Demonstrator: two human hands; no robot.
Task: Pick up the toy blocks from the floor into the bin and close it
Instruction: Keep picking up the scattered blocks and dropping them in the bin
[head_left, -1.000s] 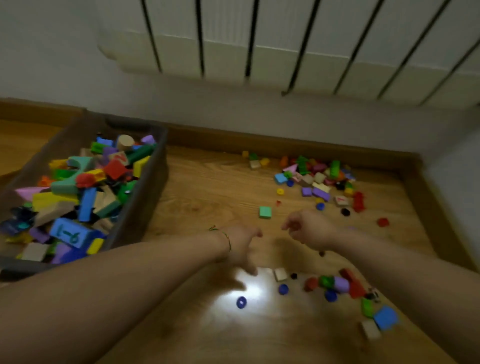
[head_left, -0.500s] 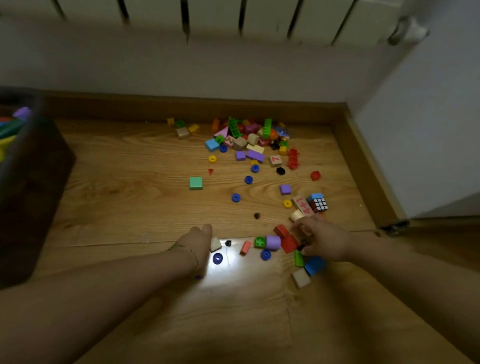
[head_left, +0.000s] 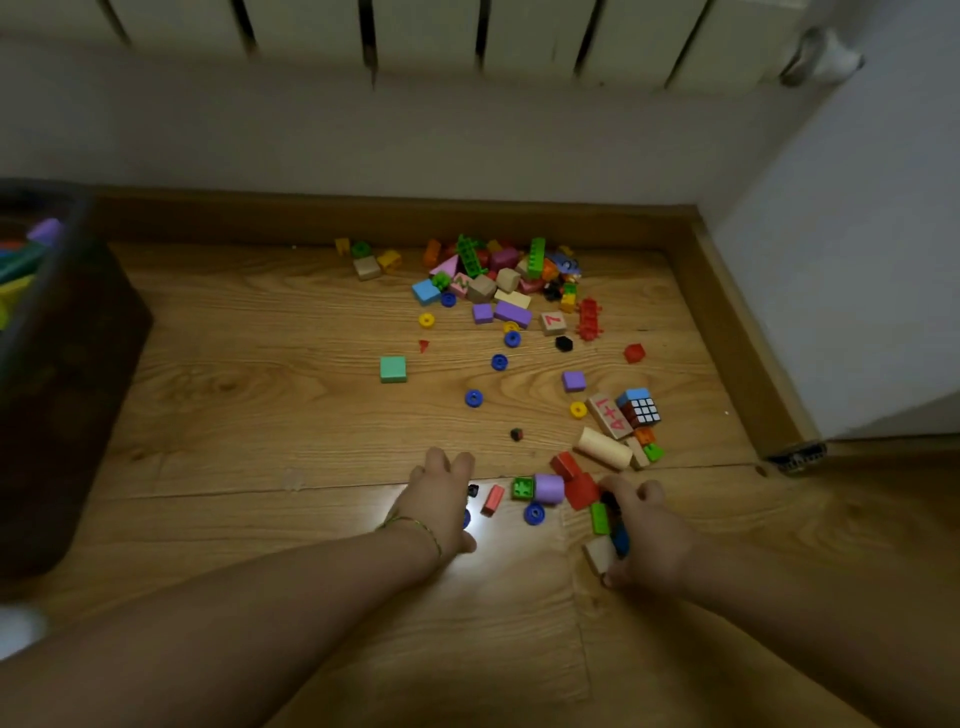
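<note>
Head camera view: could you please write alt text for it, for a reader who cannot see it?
Two bare hands reach onto a wooden floor strewn with toy blocks: the right hand curls round a clump of blocks, the left hand partly covers a blue ring. A dark bin of blocks sits at the left edge.

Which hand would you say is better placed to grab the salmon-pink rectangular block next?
Left. The left hand lies beside the salmon-pink rectangular block; the right hand is farther off and curled round a beige wooden block.
</note>
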